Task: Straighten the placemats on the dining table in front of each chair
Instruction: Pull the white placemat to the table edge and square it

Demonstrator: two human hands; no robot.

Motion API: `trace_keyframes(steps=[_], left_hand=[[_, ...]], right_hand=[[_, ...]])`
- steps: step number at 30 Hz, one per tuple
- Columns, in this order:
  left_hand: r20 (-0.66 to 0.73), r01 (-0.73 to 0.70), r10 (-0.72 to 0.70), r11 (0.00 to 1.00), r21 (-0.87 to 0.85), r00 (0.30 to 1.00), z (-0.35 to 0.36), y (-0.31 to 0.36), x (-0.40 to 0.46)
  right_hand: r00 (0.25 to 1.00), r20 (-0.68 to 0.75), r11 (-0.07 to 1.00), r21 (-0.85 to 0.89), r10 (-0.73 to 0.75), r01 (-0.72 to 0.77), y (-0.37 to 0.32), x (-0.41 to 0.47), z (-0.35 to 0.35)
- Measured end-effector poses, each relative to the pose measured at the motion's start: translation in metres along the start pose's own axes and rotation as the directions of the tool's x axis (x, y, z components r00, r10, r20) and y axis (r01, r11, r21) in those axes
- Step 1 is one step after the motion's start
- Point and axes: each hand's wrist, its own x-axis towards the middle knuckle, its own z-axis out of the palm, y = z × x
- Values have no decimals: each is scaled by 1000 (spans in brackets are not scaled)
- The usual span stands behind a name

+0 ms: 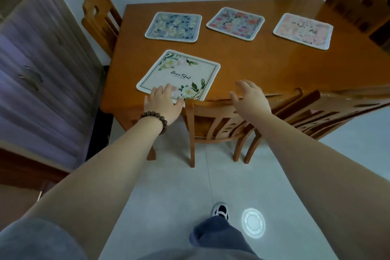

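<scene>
A white floral placemat (179,74) lies skewed near the front left of the wooden dining table (263,65). My left hand (163,102), with a bead bracelet on the wrist, rests flat on the mat's near edge, fingers apart. My right hand (250,99) hovers open over the table's front edge, to the right of that mat, holding nothing. Along the far side lie a blue floral placemat (173,27), a red floral placemat (235,23) tilted clockwise, and a pink placemat (303,30), also tilted.
A wooden chair (213,120) is pushed under the near side below my hands, with a second chair (312,112) to its right. Another chair (99,17) stands at the table's left end. A purple-fronted cabinet (38,69) fills the left. My shoe (220,211) is on the tiled floor.
</scene>
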Motion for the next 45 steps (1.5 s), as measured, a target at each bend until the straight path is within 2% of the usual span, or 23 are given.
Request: trace_keyframes(steps=[9, 14, 19, 23, 29, 32, 34, 39, 45], left_hand=[[38, 142, -142, 990, 18, 989, 15, 22, 81], [48, 182, -183, 983, 33, 982, 26, 5, 110], [89, 198, -200, 980, 28, 976, 41, -21, 139], [129, 218, -217, 976, 6, 968, 54, -53, 166], [332, 288, -284, 957, 38, 899, 78, -114, 184], [448, 214, -217, 975, 60, 867, 86, -132, 191], [479, 187, -202, 979, 79, 854, 91, -138, 193], [447, 191, -173, 982, 5, 877, 97, -140, 190], [391, 222, -185, 974, -53, 902, 109, -112, 183]], right_hand=[[987, 139, 996, -9, -83, 85, 20, 104, 12], [975, 182, 992, 4, -128, 129, 11, 141, 42], [965, 243, 994, -19, -99, 107, 0, 172, 74], [959, 269, 989, -98, -85, 115, -12, 196, 101], [930, 367, 981, -191, 29, 45, -17, 211, 145], [919, 392, 975, -215, 40, 49, -15, 209, 163], [914, 405, 970, -233, 29, 72, -14, 210, 172], [898, 438, 966, -210, -47, 153, -13, 217, 186], [906, 422, 967, -221, -23, 127, 3, 224, 184]])
